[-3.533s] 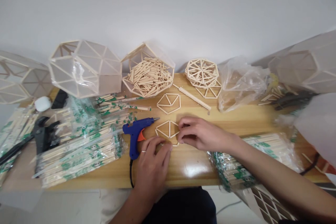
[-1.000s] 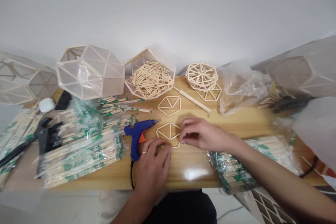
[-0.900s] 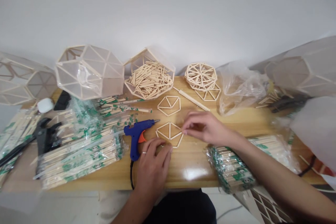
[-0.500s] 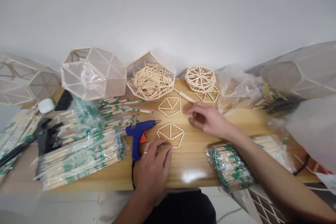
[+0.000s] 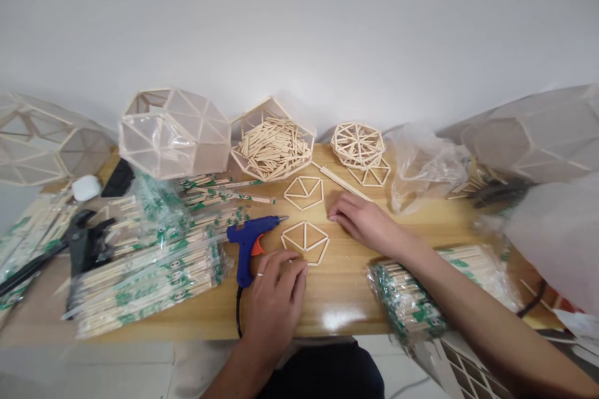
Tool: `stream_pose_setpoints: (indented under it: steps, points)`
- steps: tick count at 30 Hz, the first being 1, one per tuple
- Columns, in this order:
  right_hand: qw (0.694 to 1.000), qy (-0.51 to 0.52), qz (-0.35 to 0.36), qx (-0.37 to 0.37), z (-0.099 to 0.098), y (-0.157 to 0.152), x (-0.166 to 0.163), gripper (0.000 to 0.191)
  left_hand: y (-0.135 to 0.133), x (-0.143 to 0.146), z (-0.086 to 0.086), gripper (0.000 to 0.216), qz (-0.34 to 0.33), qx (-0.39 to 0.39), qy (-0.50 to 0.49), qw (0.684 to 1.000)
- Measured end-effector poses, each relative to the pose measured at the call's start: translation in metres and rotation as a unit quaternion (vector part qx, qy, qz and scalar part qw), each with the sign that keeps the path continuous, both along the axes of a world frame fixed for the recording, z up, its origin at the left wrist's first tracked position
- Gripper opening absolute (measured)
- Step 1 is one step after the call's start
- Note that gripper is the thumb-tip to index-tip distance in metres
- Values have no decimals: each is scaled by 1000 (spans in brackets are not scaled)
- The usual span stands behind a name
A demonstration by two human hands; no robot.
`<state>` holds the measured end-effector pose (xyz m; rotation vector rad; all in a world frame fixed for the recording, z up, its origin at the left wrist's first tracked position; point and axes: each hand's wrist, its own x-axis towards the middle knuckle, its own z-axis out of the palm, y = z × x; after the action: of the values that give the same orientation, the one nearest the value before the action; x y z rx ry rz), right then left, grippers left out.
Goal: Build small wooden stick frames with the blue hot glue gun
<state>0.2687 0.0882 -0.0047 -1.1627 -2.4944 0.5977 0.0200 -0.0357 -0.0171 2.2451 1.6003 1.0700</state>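
The near wooden-stick frame (image 5: 305, 237), a five-sided shape with inner struts, lies flat on the table. Over its lower-left edge my left hand (image 5: 278, 283) is closed with bent fingers, and the fingertips hide that part of the frame. My right hand (image 5: 362, 221) rests to the right, thumb and fingers pinched together low over the wood; whatever is between them is too small to make out. A second stick frame (image 5: 303, 193) lies just beyond the first. Left of both frames, a blue glue gun (image 5: 250, 240) with an orange trigger points its nozzle toward them.
Short sticks (image 5: 274, 146) fill a faceted holder at the back. A stack of stick frames (image 5: 358, 144) stands beside long sticks (image 5: 344, 182). Packaged chopsticks (image 5: 154, 283) and black cutters (image 5: 84, 246) lie left; another chopstick pack (image 5: 412, 299) is under my right forearm.
My right thumb and fingers have come together from a more open pose, and the hand has dropped slightly, showing more of the long sticks. My left hand stays in place. The view has shifted slightly.
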Motion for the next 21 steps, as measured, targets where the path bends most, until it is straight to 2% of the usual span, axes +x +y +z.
stream_pose_setpoints:
  steps: [3, 10, 15, 21]
  points:
    - [1000, -6, -23, 11, 2, -1, -2, 15, 0, 0, 0, 10, -3, 3, -5, 1000]
    - [982, 158, -101, 6, 21, 5, 2, 10, 0, -1, 1, 12, -21, 7, -24, 999]
    - [971, 186, -147, 9, 32, 0, 7, 8, 0, -1, 2, 12, -31, 8, -40, 999]
    - [969, 193, -144, 63, 48, -4, 14, 14, 0, -2, 5, 14, -42, 14, -60, 997]
